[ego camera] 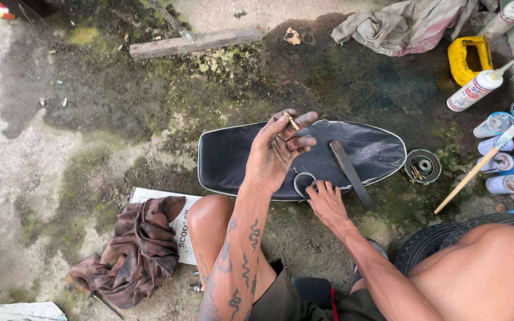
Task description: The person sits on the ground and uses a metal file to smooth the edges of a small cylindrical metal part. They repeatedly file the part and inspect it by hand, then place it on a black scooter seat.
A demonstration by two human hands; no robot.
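Observation:
A black scooter seat (233,159) lies flat on the mossy concrete ground. My left hand (279,150) is raised over it and pinches a small brass part (293,123) between thumb and fingers. My right hand (325,200) rests at the seat's near edge, its fingertips touching a round metal ring (302,180). A dark flat bar (350,172) lies across the seat just right of both hands.
A small round tin with screws (422,166) sits at the seat's right end. Tubes, spray cans and a wooden stick (475,171) crowd the right edge. A brown rag (136,249) lies on paper at left; a wooden plank (196,43) and cloth (403,24) lie behind. A tyre (441,238) is by my knee.

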